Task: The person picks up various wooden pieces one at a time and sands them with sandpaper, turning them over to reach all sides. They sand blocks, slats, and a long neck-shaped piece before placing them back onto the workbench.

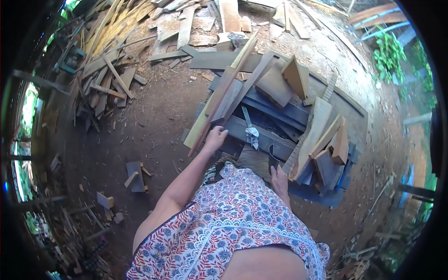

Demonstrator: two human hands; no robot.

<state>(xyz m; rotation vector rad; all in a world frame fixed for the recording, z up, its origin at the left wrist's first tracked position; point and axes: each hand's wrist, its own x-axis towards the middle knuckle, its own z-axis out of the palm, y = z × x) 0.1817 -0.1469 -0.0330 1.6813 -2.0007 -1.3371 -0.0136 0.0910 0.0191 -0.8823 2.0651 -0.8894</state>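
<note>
My left hand, its fingers curled, is beside the near ends of long planks; whatever its fingers may hold is hidden. Lower right of it, my right hand grips a dark, thin, curved sheet, held upright with its top edge bent over. Between the hands, a flat metal strip lies on a dark beam, a crumpled whitish cloth or paper around its lower part. A brown board is right in front of my body.
Cut wooden blocks are stacked right of my right hand. Angled wooden pieces lie on the far side of the work stand. Scrap piles cover the ground at left and back. Small wooden pieces lie on the dirt floor at left.
</note>
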